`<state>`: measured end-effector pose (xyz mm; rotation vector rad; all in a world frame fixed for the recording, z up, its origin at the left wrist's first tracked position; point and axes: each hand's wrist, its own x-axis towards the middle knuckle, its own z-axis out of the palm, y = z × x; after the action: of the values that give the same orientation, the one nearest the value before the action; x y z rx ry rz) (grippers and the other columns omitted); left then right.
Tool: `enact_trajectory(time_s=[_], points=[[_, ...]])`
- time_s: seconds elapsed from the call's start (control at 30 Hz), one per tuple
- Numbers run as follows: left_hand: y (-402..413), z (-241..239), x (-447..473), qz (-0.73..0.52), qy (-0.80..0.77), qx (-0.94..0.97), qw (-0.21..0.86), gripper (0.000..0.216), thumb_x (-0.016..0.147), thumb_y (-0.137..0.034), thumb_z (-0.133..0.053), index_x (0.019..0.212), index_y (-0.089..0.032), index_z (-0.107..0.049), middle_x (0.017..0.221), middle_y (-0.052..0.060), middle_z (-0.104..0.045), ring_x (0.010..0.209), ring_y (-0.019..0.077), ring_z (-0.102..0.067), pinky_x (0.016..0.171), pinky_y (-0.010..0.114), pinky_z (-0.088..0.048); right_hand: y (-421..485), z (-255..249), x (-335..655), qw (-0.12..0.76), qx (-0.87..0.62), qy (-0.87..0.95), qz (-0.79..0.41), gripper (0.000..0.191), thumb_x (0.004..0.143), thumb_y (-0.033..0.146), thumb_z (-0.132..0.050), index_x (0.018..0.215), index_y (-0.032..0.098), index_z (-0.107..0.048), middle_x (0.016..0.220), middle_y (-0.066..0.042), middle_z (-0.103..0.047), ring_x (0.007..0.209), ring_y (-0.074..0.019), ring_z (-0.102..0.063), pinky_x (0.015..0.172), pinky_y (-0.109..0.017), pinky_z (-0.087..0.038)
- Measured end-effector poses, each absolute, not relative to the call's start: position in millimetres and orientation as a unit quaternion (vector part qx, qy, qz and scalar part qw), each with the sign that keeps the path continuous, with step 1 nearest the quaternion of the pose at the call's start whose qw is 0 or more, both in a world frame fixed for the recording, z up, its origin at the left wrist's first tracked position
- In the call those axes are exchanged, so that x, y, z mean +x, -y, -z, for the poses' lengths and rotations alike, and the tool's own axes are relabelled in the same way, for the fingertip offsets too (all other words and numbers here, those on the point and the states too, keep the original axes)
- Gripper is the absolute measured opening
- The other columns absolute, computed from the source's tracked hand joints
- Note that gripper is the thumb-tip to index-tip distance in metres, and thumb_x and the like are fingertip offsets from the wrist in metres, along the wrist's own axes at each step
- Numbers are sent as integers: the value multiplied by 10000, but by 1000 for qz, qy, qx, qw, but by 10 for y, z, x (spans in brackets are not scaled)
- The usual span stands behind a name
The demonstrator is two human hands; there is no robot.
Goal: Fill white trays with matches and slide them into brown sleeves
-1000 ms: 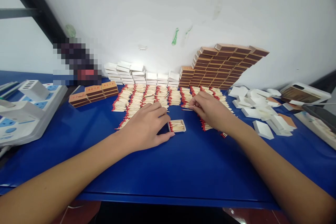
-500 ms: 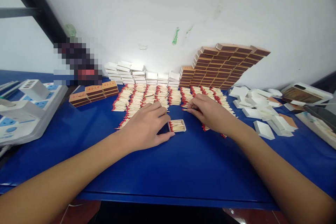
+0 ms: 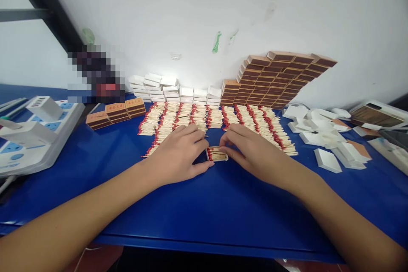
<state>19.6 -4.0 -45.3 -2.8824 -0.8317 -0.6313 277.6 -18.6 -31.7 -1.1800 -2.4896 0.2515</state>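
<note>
A small white matchbox tray (image 3: 217, 154) with red-tipped matches in it lies on the blue table (image 3: 204, 204). My left hand (image 3: 178, 155) rests curled at the tray's left end, thumb and fingers against it. My right hand (image 3: 251, 151) is at the tray's right end, fingertips pinched over the matches there. Rows of loose red-tipped matches (image 3: 219, 121) lie just beyond both hands.
White inner trays (image 3: 174, 89) and brown matchbox sleeves (image 3: 274, 78) are stacked against the wall. Three orange matchbox stacks (image 3: 115, 112) sit left, loose white trays (image 3: 325, 142) right. A white power strip (image 3: 28, 136) lies far left.
My right hand has moved left and nearer, from the rows of loose matches to the tray's right end. My left hand has stayed at the tray.
</note>
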Motion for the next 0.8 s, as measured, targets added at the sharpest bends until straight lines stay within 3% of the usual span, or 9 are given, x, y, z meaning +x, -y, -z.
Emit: enact_trajectory(time_s=[0.3,0.43,0.57,0.8], points=[[41,452,207,210,267,-940,31,306,1047,-437,-692,1072,-140,-763,1012,93,-714,1026,289,-646,893,430,-538,205,377,2695,193,-410,890,-40,107,1069,166,-566,988,209,-620,986,-75,-640,934,-240,-648,781,-372,-511],[39,458,203,215,267,-939,31,307,1043,-440,-698,1064,-141,-765,1005,88,-711,1018,285,-640,902,435,-543,164,372,2745,219,-415,881,-67,99,1079,212,-579,1000,213,-638,1006,-71,-646,930,-231,-639,794,-374,-520],[30,462,194,216,268,-938,33,310,1036,-447,-709,1075,-145,-767,985,82,-712,1015,286,-645,909,436,-545,-6,423,2928,263,-451,853,-15,120,1076,245,-587,1017,211,-686,1000,-89,-665,951,-264,-648,830,-416,-524],[38,456,195,211,270,-939,38,340,1036,-464,-707,1102,-137,-775,997,90,-722,1021,288,-649,915,443,-549,-207,565,3110,223,-476,851,-5,136,1036,245,-628,1025,213,-760,992,-110,-674,978,-297,-669,849,-445,-556]])
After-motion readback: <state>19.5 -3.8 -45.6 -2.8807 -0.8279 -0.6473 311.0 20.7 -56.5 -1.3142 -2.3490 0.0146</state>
